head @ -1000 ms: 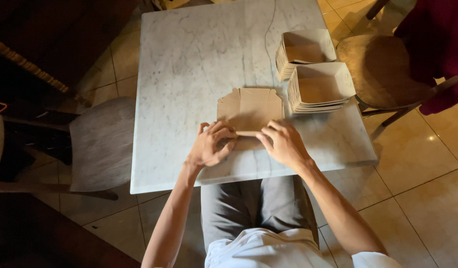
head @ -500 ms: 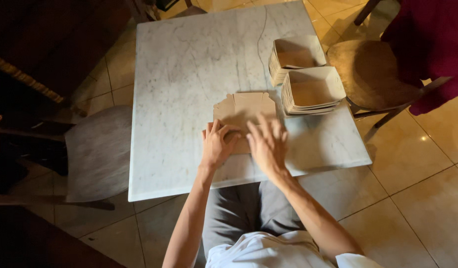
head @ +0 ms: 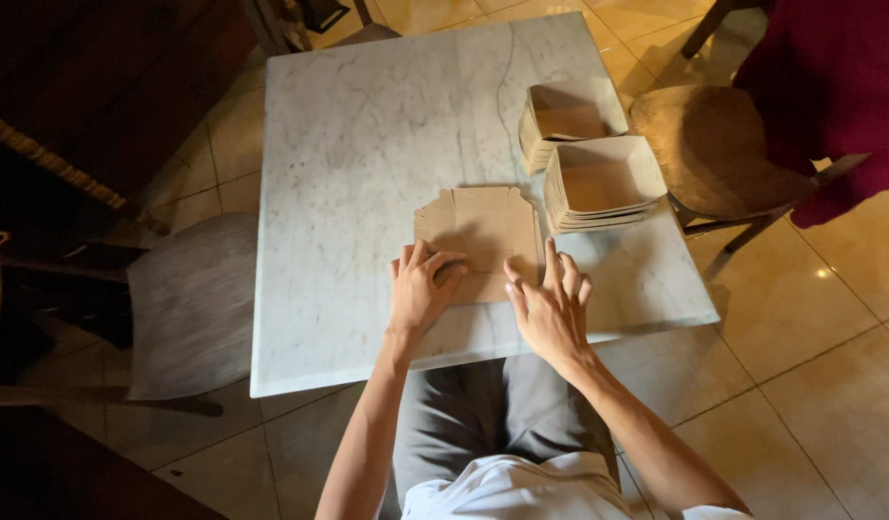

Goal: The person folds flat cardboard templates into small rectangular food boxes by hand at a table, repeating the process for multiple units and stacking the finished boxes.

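Flat brown cardboard blank (head: 485,236) lies on the marble table (head: 367,125), just ahead of both hands. Left hand (head: 420,289) presses flat on the blank's near left part, fingers spread, grip released, nothing grasped. Right hand (head: 550,306) sits at the blank's near right corner, fingers splayed, fingertips touching its edge, grip also released. Beyond the right hand, two stacks of folded boxes (head: 598,183) stand side by side. Chairs (head: 189,299) flank the table.

The right hand (head: 552,306) has slid off the flat cardboard blank (head: 483,236) to its right edge, fingers spread.
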